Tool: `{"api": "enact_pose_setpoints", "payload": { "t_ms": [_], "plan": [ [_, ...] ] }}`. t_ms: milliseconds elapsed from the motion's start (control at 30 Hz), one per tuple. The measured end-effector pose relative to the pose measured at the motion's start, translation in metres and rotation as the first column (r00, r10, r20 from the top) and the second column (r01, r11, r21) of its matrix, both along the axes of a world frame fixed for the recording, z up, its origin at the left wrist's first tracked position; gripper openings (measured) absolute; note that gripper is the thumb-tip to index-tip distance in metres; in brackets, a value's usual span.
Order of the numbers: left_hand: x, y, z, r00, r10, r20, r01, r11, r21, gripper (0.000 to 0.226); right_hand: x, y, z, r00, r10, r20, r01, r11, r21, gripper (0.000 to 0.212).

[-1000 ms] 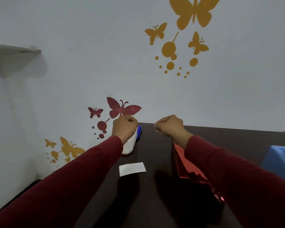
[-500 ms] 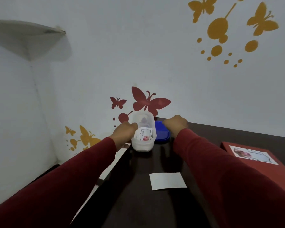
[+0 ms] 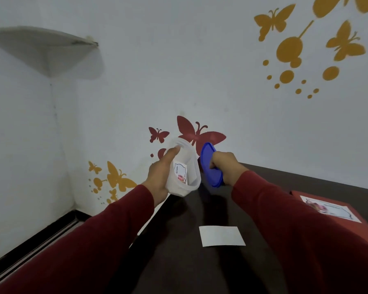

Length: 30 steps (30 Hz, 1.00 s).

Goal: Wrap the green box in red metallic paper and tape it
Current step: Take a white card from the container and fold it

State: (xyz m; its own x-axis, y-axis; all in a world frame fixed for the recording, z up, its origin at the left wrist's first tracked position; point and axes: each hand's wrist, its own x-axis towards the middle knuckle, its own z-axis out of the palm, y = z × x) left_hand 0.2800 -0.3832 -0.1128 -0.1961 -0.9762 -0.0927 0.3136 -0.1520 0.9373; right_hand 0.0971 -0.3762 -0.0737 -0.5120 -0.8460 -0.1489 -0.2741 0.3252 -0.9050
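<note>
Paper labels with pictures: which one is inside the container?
The small label inside the white container; the bigger one is stuck on the red box.

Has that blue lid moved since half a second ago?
Yes. The blue lid lay flat on the table beside the white tub; now the right hand holds it on edge, lifted toward the red butterfly sticker.

Labels on tub (image 3: 191,175), red box (image 3: 348,217): print unreadable.
</note>
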Motion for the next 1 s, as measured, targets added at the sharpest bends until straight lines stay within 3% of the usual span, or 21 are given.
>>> {"api": "enact_pose_setpoints", "payload": {
  "t_ms": [133, 233, 433, 567, 700, 1000],
  "plan": [
    [-0.014, 0.026, 0.022, 0.986, 0.097, -0.138, -0.089, 0.994, 0.067, 0.104, 0.031, 0.051, 0.033, 0.978, 0.204, -0.045, -0.208, 0.969, -0.134, 0.028],
    [-0.022, 0.057, 0.042, 0.97, 0.089, -0.225, -0.079, 0.996, 0.051, 0.096, 0.045, 0.089, 0.045, 0.945, 0.305, -0.114, -0.325, 0.914, -0.243, 0.051],
    [-0.039, 0.11, 0.077, 0.964, -0.055, -0.261, 0.061, 0.998, 0.017, 0.114, 0.045, 0.174, 0.07, 0.932, 0.244, -0.269, -0.333, 0.869, -0.367, 0.058],
    [-0.041, 0.164, 0.106, 0.954, -0.123, -0.274, 0.108, 0.992, -0.07, 0.075, 0.038, 0.221, 0.084, 0.959, 0.223, -0.173, -0.28, 0.83, -0.482, 0.052],
    [-0.054, 0.205, 0.121, 0.944, -0.197, -0.266, 0.167, 0.977, -0.129, 0.059, 0.024, 0.259, 0.093, 0.98, 0.178, -0.09, -0.198, 0.803, -0.563, 0.047],
    [-0.083, 0.262, 0.144, 0.942, -0.237, -0.239, 0.2, 0.965, -0.169, 0.066, -0.008, 0.322, 0.109, 0.944, 0.24, 0.226, -0.037, 0.758, -0.651, 0.061]
  ]
}}
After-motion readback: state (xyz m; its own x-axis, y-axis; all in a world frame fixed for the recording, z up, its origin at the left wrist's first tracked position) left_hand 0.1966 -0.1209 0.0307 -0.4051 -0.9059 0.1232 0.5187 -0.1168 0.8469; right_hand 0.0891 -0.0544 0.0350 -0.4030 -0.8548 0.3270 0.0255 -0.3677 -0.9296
